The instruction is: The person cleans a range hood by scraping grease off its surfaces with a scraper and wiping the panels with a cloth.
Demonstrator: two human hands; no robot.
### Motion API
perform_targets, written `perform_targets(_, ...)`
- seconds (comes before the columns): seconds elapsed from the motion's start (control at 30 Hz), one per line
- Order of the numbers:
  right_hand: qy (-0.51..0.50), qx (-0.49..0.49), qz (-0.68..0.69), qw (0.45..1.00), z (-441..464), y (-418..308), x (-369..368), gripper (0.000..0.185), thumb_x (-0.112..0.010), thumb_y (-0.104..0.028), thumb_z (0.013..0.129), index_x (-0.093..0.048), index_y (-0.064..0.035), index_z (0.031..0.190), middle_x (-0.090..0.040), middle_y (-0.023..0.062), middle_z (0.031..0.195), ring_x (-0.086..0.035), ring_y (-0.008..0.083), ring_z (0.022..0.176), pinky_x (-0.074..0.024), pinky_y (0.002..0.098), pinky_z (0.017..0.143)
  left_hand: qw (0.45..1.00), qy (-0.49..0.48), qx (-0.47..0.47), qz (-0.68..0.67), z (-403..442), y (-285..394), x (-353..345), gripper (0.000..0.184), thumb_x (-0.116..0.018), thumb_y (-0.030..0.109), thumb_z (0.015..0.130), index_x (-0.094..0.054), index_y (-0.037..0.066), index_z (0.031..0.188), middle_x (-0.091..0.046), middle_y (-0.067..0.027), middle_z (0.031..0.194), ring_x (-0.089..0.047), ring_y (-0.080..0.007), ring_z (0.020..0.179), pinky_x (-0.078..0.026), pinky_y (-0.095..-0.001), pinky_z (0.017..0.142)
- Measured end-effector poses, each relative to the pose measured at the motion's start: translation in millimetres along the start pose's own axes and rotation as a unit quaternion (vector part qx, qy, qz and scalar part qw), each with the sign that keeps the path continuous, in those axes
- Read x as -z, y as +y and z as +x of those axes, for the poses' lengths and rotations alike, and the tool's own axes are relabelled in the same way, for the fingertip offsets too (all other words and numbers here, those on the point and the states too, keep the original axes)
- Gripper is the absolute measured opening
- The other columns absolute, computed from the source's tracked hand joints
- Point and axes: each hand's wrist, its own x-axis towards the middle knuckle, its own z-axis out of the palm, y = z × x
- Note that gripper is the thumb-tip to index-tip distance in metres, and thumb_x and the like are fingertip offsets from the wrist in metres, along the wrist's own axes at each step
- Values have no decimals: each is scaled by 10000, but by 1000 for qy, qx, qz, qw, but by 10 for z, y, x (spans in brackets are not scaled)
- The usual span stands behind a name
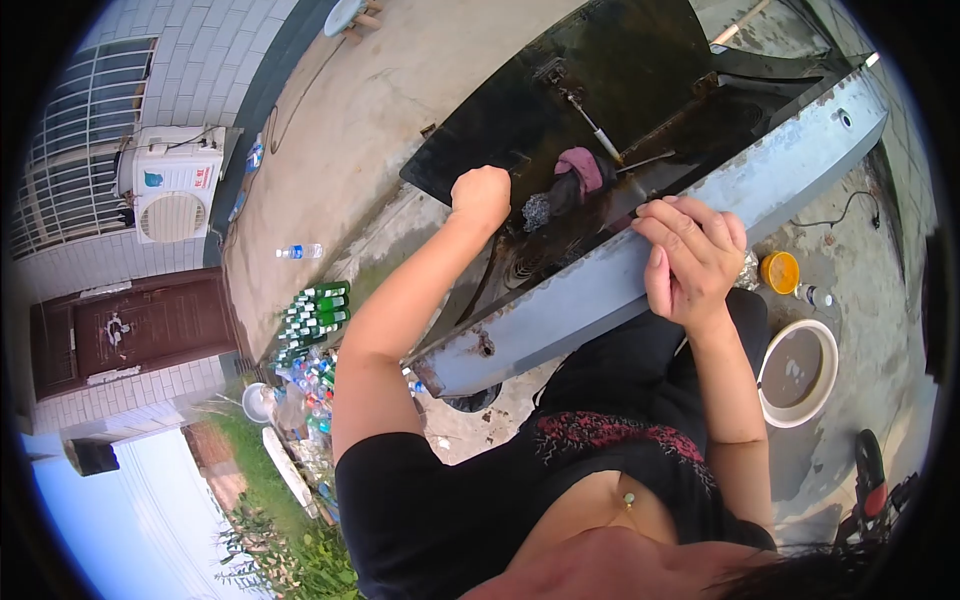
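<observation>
My left hand (481, 199) is closed in a fist at the lower edge of a dark, wet-looking panel (620, 70); what its fingers hold, if anything, is hidden. My right hand (693, 255) is over a long grey metal rail (770, 170), its fingers curled towards the thumb. Something small and dark may be at its fingertips, but I cannot make it out. Between the hands, inside the dark metal body, lie a pink and dark cloth (580, 172) and a steel-wool scourer (536, 211). A strut (597, 130) joins the panel to the body.
Right of me stand a yellow tub (780, 271), a plastic bottle (815, 295) and a white basin (828, 372) of murky water. Left are green bottles (318, 310), a water bottle (299, 251) and an air-conditioner unit (177, 185). A stool (345, 15) is farther off.
</observation>
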Motion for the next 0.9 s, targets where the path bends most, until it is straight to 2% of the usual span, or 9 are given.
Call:
perform_targets(0.27,28,9,-6,1000,-36,-2,-7,155,-550,-92,610,-608,-105,753,-615,-12,837,-556,149,785,-334,268,638,999,13,-36,0,-116,270,-175,94,-609,56,600,-641,15,678,-623,-172,727,-627,-293,714,-511,-360,643)
perform_targets(0.4,24,14,-9,1000,-39,13,26,133,-553,-101,619,-606,-111,740,-614,-15,831,-558,149,777,-340,276,630,999,28,-16,-6,-127,99,46,105,-610,65,603,-642,11,688,-619,-183,743,-619,-315,708,-508,-372,637)
perform_targets(0.47,35,16,-7,999,-38,34,26,132,-553,-102,613,-606,-112,733,-615,-16,825,-558,149,769,-341,277,624,995,99,-13,-19,-35,12,62,87,-598,70,639,-646,20,692,-617,-178,726,-618,-304,699,-505,-373,626)
perform_targets(0.63,22,7,-8,1000,-24,20,22,120,-554,-103,612,-603,-108,721,-616,-15,829,-558,150,769,-340,276,620,998,48,-26,2,99,119,306,98,-604,64,620,-641,8,692,-619,-181,740,-620,-305,709,-509,-368,646)
perform_targets(0.7,18,9,-7,1000,-33,29,14,117,-554,-103,613,-601,-108,719,-616,-12,832,-559,151,773,-339,275,619,999,44,-29,8,179,202,292,124,-614,60,589,-638,-1,694,-618,-187,745,-621,-306,722,-511,-362,659)
perform_targets(0.9,16,10,-1,1000,-41,66,13,121,-553,-101,613,-602,-107,723,-616,-7,837,-561,153,778,-344,275,620,1000,22,-19,-7,304,153,246,121,-627,71,589,-644,19,697,-625,-165,752,-622,-295,726,-510,-363,658)
